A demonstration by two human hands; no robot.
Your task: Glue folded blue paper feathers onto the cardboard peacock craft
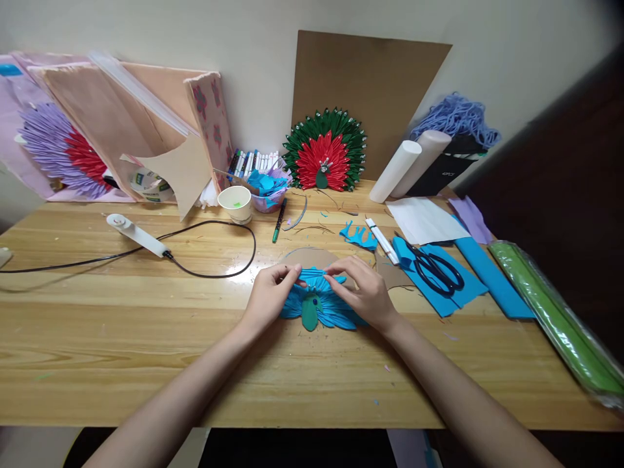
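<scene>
A blue pleated paper strip point(312, 273) is stretched between my hands, above a paper peacock. My left hand point(270, 294) pinches the strip's left end between thumb and fingers. On the other side, my right hand point(366, 291) pinches its right end. Below them lies the peacock, with a green body point(310, 313) and blue pleated feathers point(341, 315) fanned around it. A brown cardboard piece point(312, 257) with a rounded edge lies under the peacock and shows behind my fingers. My hands hide part of the feathers on both sides.
Black scissors point(436, 270) lie on blue paper at the right, near a green plastic-wrapped roll point(556, 318). A white glue gun point(136, 235) and its black cord are at left. Behind stand a paper cup point(235, 207) and a finished red-and-green peacock point(325, 153).
</scene>
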